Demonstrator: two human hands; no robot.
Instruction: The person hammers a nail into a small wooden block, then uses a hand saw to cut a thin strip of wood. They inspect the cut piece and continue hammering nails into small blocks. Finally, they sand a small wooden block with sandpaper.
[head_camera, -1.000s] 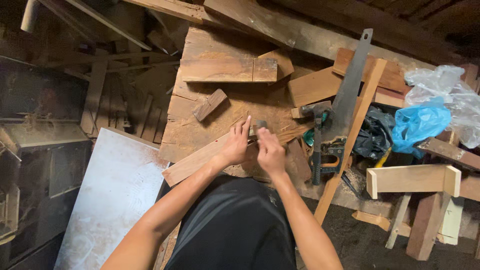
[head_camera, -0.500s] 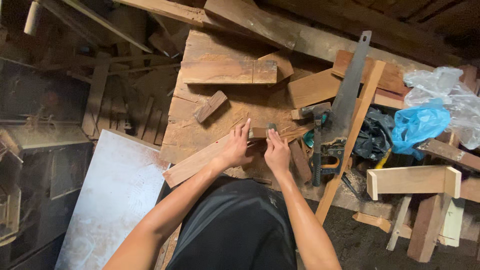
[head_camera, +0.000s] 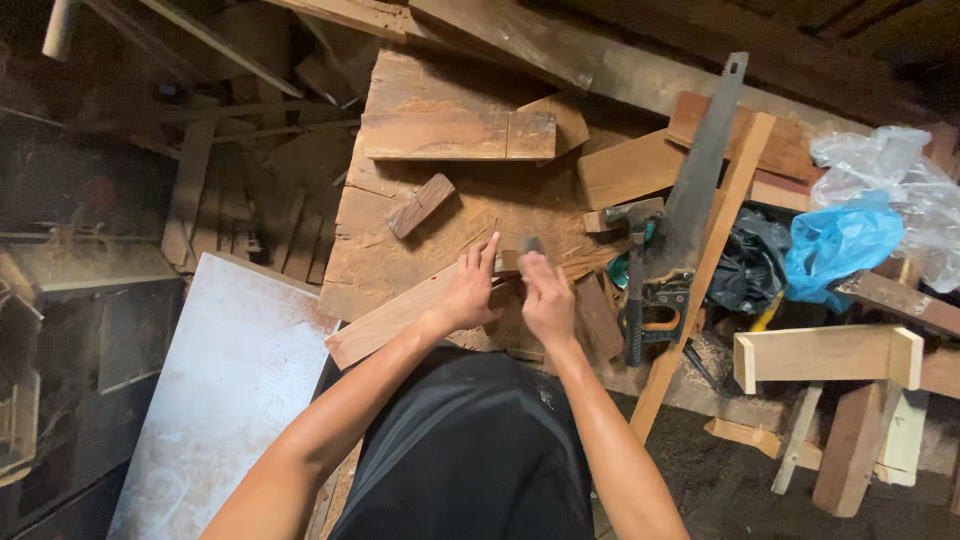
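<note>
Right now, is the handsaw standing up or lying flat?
Lying flat. The handsaw rests blade-down across boards on the workbench, handle toward the person, no hand on it.

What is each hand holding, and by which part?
The left hand presses on the end of a wooden strip. The right hand grips a small dark block by its near end.

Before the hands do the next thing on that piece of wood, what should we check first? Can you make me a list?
1. Left hand flat on the long wood strip, pinning it: ok.
2. Right hand gripping the small dark tool: ok, but what tool it is: cannot tell.
3. Left fingers clear of the tool's tip: not ok, they lie right beside it.
4. Hand saw lying out of the way on the right: ok.
5. Hammer resting flat, not about to slide: ok.
6. Bench free of loose bits: not ok, sawdust and offcuts.
</note>
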